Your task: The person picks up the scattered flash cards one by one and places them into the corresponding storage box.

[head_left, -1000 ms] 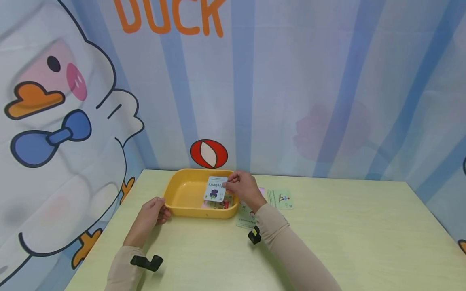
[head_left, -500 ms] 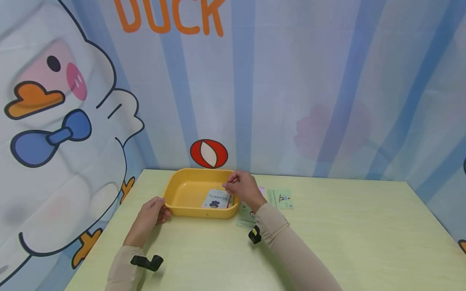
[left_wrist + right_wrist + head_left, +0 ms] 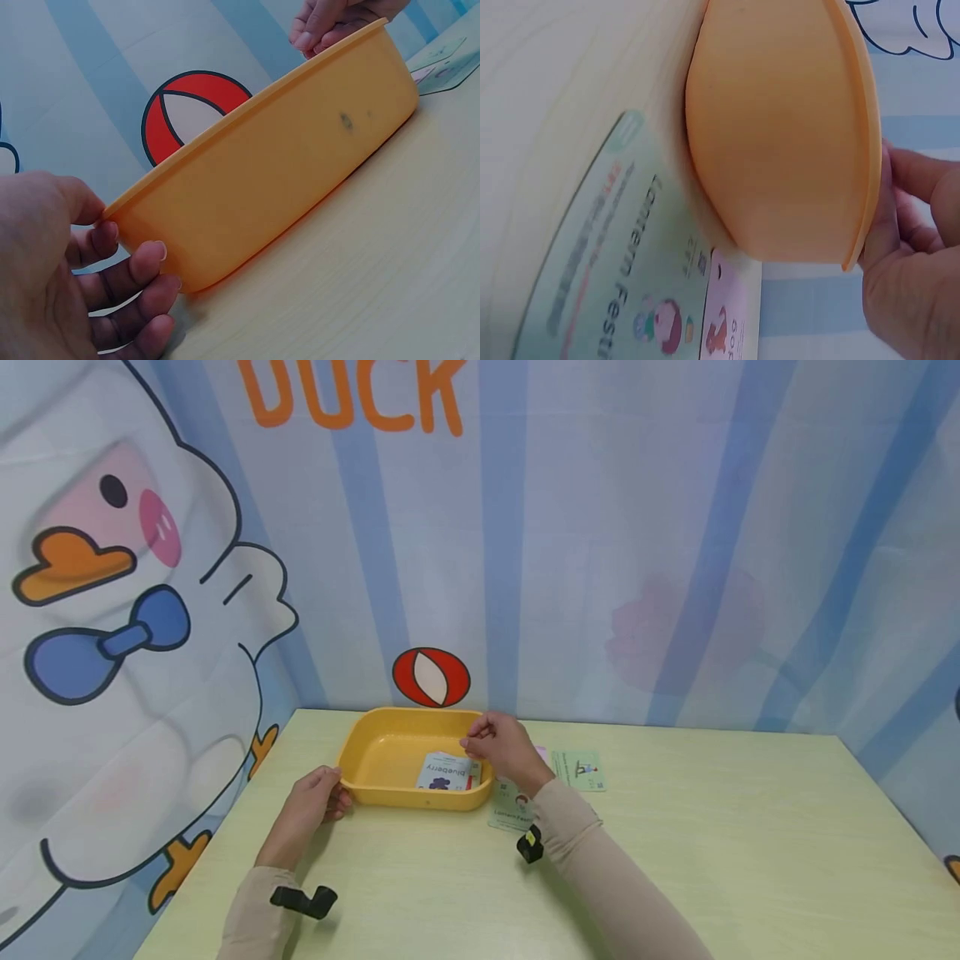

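Head: blueberry card point(image 3: 444, 771) in tray point(image 3: 393, 760)

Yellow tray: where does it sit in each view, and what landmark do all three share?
Head: yellow tray left of centre, slightly below the middle.
Left wrist: yellow tray diagonal, lower left to upper right.
Right wrist: yellow tray upper middle.
Shared landmark: the right hand, near one end of the tray.

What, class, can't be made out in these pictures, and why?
Head: what lies beneath the white rectangular blueberry card, mostly covered.
Head: pink rectangular card, mostly behind the right hand.
Left wrist: inside the yellow oblong plastic tray, behind its wall.
Right wrist: green rectangular card, partly cut off by the bottom edge.
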Tool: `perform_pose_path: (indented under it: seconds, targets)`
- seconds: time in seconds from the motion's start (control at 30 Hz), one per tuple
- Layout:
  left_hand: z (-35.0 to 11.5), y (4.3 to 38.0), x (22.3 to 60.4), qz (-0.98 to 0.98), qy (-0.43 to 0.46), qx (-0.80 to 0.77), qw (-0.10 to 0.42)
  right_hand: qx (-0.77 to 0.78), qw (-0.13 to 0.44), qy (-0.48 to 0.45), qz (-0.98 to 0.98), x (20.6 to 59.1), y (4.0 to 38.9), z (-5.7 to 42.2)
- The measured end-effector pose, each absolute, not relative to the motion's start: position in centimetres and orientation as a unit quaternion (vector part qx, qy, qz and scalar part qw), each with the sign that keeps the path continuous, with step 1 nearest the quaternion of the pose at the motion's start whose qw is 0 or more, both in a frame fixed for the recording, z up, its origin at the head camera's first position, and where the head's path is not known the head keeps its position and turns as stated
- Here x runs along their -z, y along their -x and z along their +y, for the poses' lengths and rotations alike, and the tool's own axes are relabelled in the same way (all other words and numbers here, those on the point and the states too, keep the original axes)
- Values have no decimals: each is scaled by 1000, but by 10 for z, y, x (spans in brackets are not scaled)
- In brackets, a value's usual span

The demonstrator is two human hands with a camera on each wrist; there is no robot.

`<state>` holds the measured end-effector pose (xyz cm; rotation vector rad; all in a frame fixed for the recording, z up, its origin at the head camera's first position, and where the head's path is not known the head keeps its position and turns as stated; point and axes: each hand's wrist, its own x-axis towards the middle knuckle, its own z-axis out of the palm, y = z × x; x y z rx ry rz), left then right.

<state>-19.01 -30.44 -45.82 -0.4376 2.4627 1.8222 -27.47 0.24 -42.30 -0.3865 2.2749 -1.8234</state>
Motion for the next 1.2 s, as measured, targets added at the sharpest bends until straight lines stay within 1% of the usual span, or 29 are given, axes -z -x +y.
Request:
perform_pose_path:
  seconds: [0.2,0.37,0.9,1.2]
  targets:
    - [-305,188,455,797,134,-588,23,635,140,173,739,426,278,14]
    - [-304,189,454,795,133,-591,26,636,154,193,731,424,279,20]
    - [-303,190,458,797,141,-587,28,576,144,215,775,422,275,58]
    - [-303,190,458,799,146,-583,31,554,142,197,796,427,276,84]
